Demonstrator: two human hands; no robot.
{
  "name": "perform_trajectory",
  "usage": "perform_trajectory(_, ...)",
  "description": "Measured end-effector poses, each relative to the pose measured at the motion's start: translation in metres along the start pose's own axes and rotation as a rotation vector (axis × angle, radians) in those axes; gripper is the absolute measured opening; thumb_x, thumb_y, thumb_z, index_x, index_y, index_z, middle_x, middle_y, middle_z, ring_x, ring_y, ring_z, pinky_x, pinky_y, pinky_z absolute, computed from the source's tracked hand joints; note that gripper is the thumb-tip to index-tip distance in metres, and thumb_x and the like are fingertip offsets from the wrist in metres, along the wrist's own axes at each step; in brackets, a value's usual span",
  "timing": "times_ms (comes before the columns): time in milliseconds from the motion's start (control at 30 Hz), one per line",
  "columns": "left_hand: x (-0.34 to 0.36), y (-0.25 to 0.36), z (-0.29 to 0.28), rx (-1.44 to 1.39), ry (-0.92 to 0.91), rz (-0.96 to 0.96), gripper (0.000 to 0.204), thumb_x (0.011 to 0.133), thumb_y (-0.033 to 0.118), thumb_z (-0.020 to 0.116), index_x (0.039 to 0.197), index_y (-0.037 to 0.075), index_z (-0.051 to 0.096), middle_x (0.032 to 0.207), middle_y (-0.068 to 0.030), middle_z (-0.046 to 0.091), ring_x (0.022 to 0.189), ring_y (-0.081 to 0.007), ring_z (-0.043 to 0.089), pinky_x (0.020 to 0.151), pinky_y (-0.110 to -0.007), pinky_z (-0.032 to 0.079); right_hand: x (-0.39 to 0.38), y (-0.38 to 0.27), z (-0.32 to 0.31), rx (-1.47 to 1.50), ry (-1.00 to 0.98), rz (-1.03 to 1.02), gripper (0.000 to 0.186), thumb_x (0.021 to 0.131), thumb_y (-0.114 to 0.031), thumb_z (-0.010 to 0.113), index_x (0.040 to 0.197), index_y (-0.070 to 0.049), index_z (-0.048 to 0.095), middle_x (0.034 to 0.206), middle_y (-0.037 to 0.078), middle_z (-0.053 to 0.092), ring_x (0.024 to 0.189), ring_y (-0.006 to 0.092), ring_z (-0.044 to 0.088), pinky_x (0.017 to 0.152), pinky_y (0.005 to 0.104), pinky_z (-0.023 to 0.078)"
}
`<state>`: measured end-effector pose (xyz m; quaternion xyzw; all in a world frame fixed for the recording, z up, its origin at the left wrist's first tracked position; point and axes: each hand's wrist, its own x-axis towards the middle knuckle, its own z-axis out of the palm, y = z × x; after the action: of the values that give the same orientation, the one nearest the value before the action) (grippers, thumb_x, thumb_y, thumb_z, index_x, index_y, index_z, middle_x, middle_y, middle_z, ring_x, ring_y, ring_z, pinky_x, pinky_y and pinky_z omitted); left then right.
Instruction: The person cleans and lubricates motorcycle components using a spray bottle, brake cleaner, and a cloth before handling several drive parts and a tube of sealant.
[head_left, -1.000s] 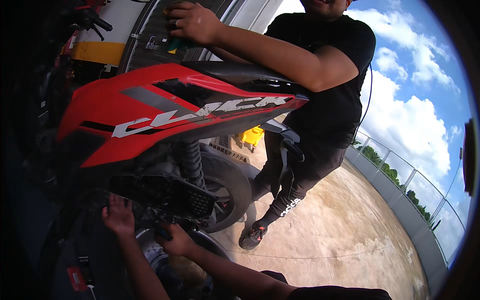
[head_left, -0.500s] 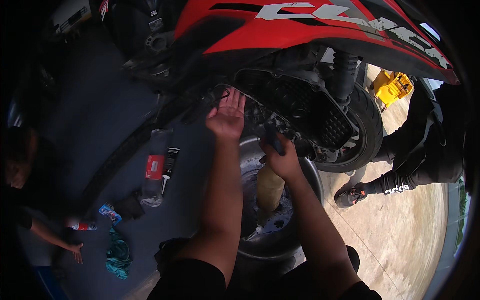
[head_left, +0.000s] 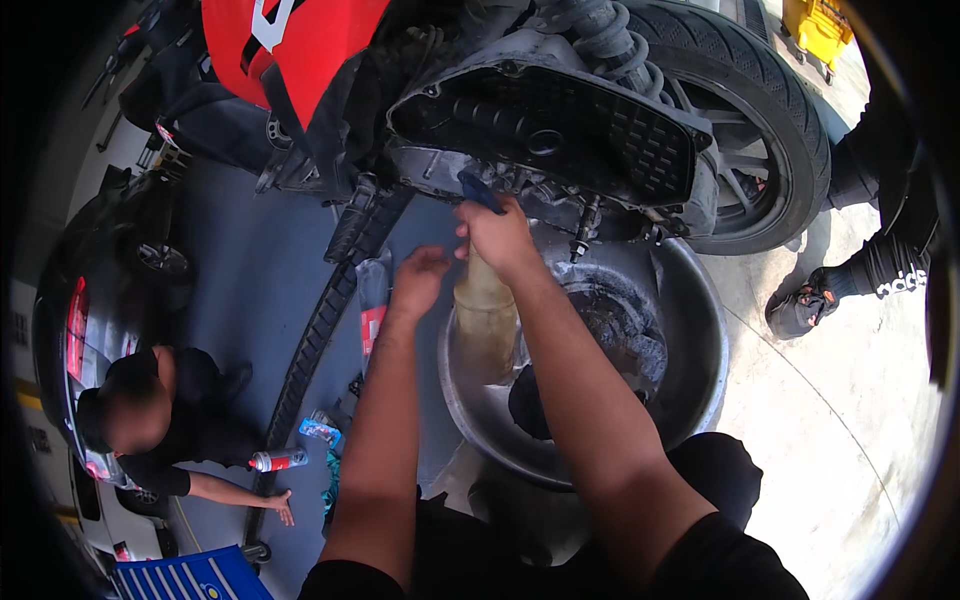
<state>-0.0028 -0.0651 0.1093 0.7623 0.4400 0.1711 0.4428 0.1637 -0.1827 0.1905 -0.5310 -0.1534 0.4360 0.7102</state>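
My right hand [head_left: 497, 238] is wrapped round the neck of a spray bottle [head_left: 486, 325] with a dark blue head and a cloudy yellowish body. The bottle hangs upright over the left part of a wide metal basin [head_left: 712, 335], its head pointing up at the underside of a scooter's black engine casing [head_left: 570, 125]. Just left of the bottle, my left hand [head_left: 418, 283] is raised with its fingers loosely bent and apart, and nothing shows in it. In the basin lie a black piece [head_left: 528, 403] and wet grey residue.
The scooter's rear wheel [head_left: 750, 130] stands right of the casing. A person [head_left: 170, 420] crouches at the left with an arm stretched out, near a red and white can [head_left: 279, 459] and a blue panel [head_left: 185, 578]. Another person's shoe [head_left: 803, 300] is at the right, a yellow mop bucket [head_left: 820, 35] behind.
The view has shifted and brightened. My right hand still grips the spray bottle, which now sits left in the basin. My left hand has come down from under the casing, fingers now bent.
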Motion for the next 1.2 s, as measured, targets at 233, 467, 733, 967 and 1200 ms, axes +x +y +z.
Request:
perform_trajectory(233,-0.016,-0.014,0.001,0.042,-0.254,-0.204,0.034,0.091,0.015,0.065,0.119,-0.004,0.064,0.111,-0.0126,0.071,0.101,-0.0197,0.066,0.088,-0.031,0.051,0.021,0.020,-0.012,-0.051,-0.007,-0.038,0.027,0.082,-0.021,0.060,0.089,0.004,0.065,0.067,0.011,0.064,0.055,0.0236,0.069,0.058,0.0345,0.055)
perform_trajectory(467,-0.035,-0.047,-0.012,0.459,-0.367,-0.158,0.037,0.092,0.024,0.068,0.120,0.000,0.063,0.102,-0.0153,0.073,0.094,-0.0281,0.069,0.086,-0.036,0.053,0.014,0.026,-0.010,-0.074,-0.030,-0.083,0.024,0.083,-0.018,0.060,0.092,0.004,0.065,0.077,0.010,0.065,0.055,0.0225,0.066,0.053,0.0329,0.054)
perform_trajectory(733,-0.072,-0.008,-0.016,0.516,-0.436,-0.186,0.047,0.092,0.022,0.069,0.130,0.000,0.055,0.109,-0.0165,0.071,0.100,-0.0267,0.068,0.089,-0.036,0.053,0.008,0.027,-0.021,-0.112,0.028,-0.060,0.024,0.084,-0.018,0.060,0.091,0.005,0.065,0.076,0.010,0.065,0.054,0.0227,0.066,0.053,0.0329,0.054)
perform_trajectory(967,-0.069,-0.013,-0.028,0.500,-0.410,-0.118,0.048,0.092,0.021,0.070,0.133,0.000,0.055,0.118,-0.0167,0.068,0.105,-0.0246,0.067,0.091,-0.036,0.053,-0.002,0.038,-0.013,-0.106,0.139,-0.153,0.028,0.085,-0.023,0.062,0.096,0.003,0.066,0.070,0.014,0.069,0.059,0.0251,0.072,0.064,0.0362,0.055)
perform_trajectory(1200,-0.077,-0.018,-0.032,0.586,-0.459,0.002,0.047,0.091,0.028,0.070,0.127,0.000,0.060,0.117,-0.0204,0.069,0.107,-0.0328,0.067,0.091,-0.039,0.053,-0.018,0.034,-0.010,-0.188,0.234,-0.089,0.031,0.086,-0.022,0.063,0.101,0.004,0.066,0.069,0.014,0.069,0.059,0.0248,0.072,0.064,0.0357,0.055)
